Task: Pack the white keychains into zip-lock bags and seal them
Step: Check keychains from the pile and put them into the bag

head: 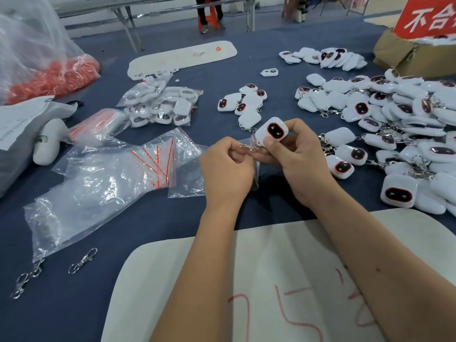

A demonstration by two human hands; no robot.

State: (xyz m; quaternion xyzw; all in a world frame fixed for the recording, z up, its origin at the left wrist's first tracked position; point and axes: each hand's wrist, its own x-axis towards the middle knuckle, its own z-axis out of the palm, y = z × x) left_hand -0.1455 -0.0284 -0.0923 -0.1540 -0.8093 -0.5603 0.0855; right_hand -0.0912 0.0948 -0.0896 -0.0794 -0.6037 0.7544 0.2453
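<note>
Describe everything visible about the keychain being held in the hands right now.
The keychain is a small white, glossy, rounded-square case that looks like plastic, with a dark oval window ringed in red on its front. It is held above the blue table, tilted, window toward the camera. The right hand pinches its body between thumb and fingers; the left hand holds its metal clasp beside a clear zip-lock bag. It is not yet bagged.

White keychain [271, 130] above clear bag [255, 169]

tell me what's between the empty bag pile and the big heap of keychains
In the head view: both hands, left hand pinching a metal clip and zip-lock bag, right hand holding one keychain.
</note>
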